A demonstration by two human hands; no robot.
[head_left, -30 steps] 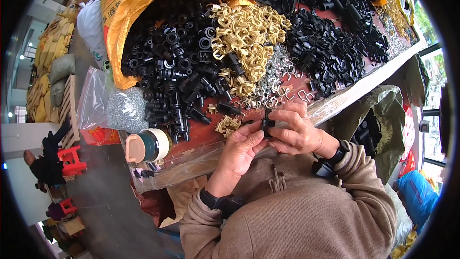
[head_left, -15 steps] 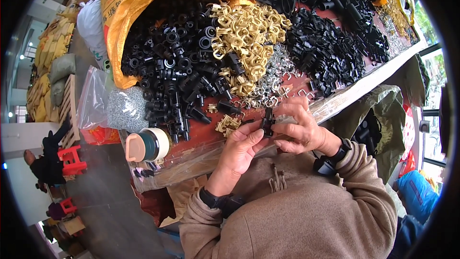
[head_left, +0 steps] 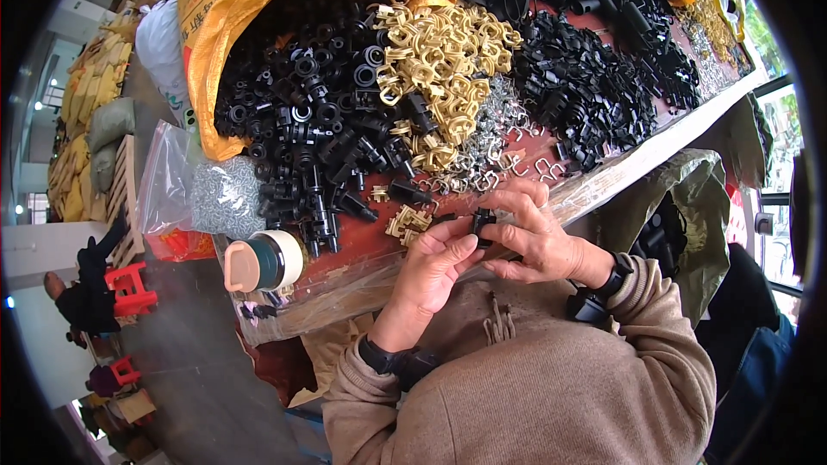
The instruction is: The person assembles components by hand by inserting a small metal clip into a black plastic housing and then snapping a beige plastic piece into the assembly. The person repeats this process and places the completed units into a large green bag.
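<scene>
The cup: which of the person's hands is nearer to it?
Left. The left hand is to the right of the cup, not touching it; the right hand is farther right, beyond the left hand.

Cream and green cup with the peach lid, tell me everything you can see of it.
The round cream and dark green cup has a peach lid, closed, with a looped peach handle toward the picture's left. It looks smooth, like painted metal or plastic. It seems to stand upright at the near left corner of the red table, beside a clear bag of silvery pieces; contact is unclear. Neither left hand nor right hand touches it.
</scene>
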